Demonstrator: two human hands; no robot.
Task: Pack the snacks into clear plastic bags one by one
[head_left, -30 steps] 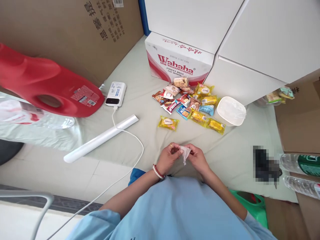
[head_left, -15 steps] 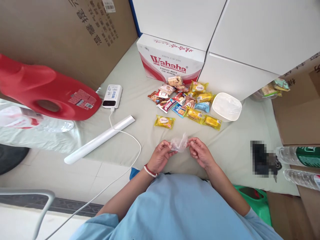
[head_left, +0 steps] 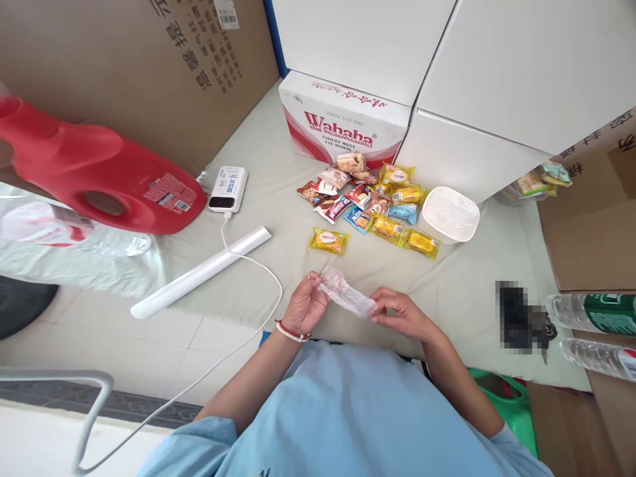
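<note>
1. Left hand (head_left: 304, 306): fingers curled, thumb & fingertips pinching upper-left end of a clear plastic bag (head_left: 346, 297). Bead bracelet (head_left: 289, 332) on wrist.
2. Right hand (head_left: 400, 314): fingers bent, tips pinching lower-right end of same bag.
3. Clear plastic bag: thin, crumpled, stretched betw. both hands, slanting down to the right; held just above front edge of the pale green cloth (head_left: 278, 199), in front of the person's blue shirt (head_left: 342, 411).
4. Snack packets (head_left: 370, 205): approx. a dozen, mixed yellow, red, blue wrappers, heaped on cloth beyond the hands; not touched.
5. Single yellow packet (head_left: 328, 240): lies apart from heap, nearest to left hand.
6. White tub (head_left: 450, 215): just right of heap, clear film inside.
7. Wahaha carton (head_left: 348, 122): red & white, behind heap, touching it at the back.
8. White boxes (head_left: 497, 79): stacked behind and right of carton.
9. Power bank (head_left: 228, 189): white, w/ cable (head_left: 258, 265) running off front of cloth.
10. White tube (head_left: 201, 273): long, lying diagonally, left of hands.
11. Red jug (head_left: 94, 175): on its side, far left; plastic bottle (head_left: 74, 232) beside it.
12. Brown cardboard box (head_left: 139, 73): back left.
13. Two water bottles (head_left: 593, 331): far right, on their sides.
14. Green bin (head_left: 507, 397): lower right, partly hidden by arm.
</note>
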